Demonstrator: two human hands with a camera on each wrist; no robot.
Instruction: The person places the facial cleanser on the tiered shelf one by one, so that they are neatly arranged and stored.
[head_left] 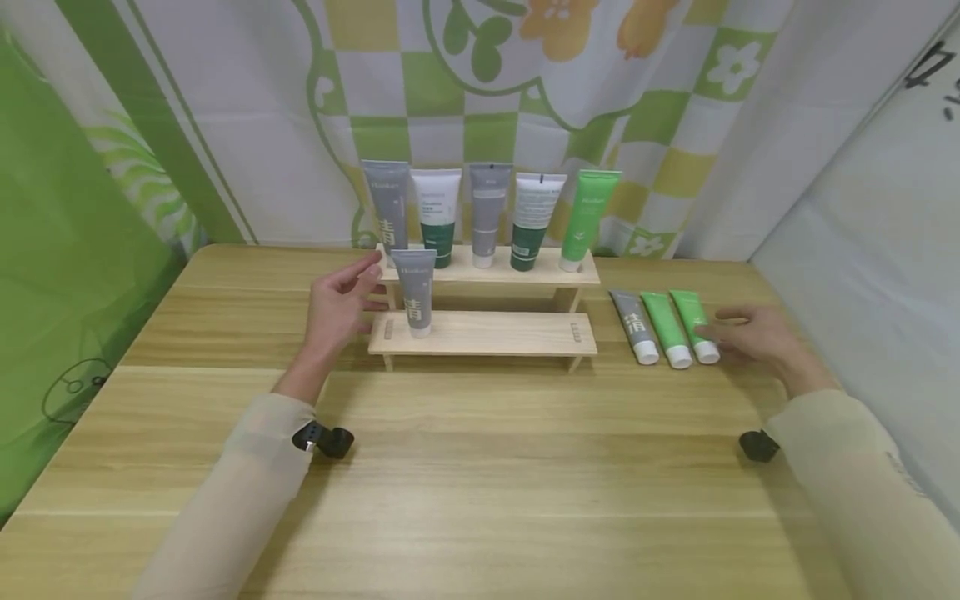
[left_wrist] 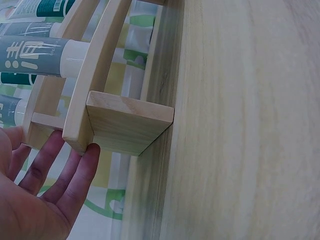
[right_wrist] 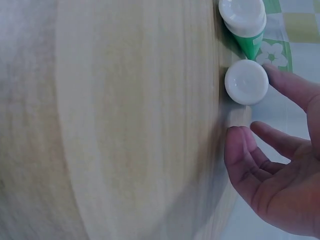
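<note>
My left hand (head_left: 339,310) is at the left end of a two-tier wooden stand (head_left: 510,333), its loosely bent fingertips touching the lower step's end in the left wrist view. On that step a small grey tube (head_left: 417,292) stands upright on its cap, close to the hand. My right hand (head_left: 753,337) reaches over the rightmost lying green tube (head_left: 692,321), thumb near its white cap (right_wrist: 246,82) and fingers spread apart. Whether the thumb touches the tube I cannot tell. To its left lie another green tube (head_left: 664,325) and a grey tube (head_left: 633,323).
Along the upper tier stand several tubes: a tall grey one (head_left: 387,204), a white-and-green one (head_left: 437,208), another grey one (head_left: 489,208), a second white-and-green one (head_left: 537,212) and a green one (head_left: 589,217). A patterned curtain (head_left: 435,83) hangs behind the wooden table (head_left: 480,475).
</note>
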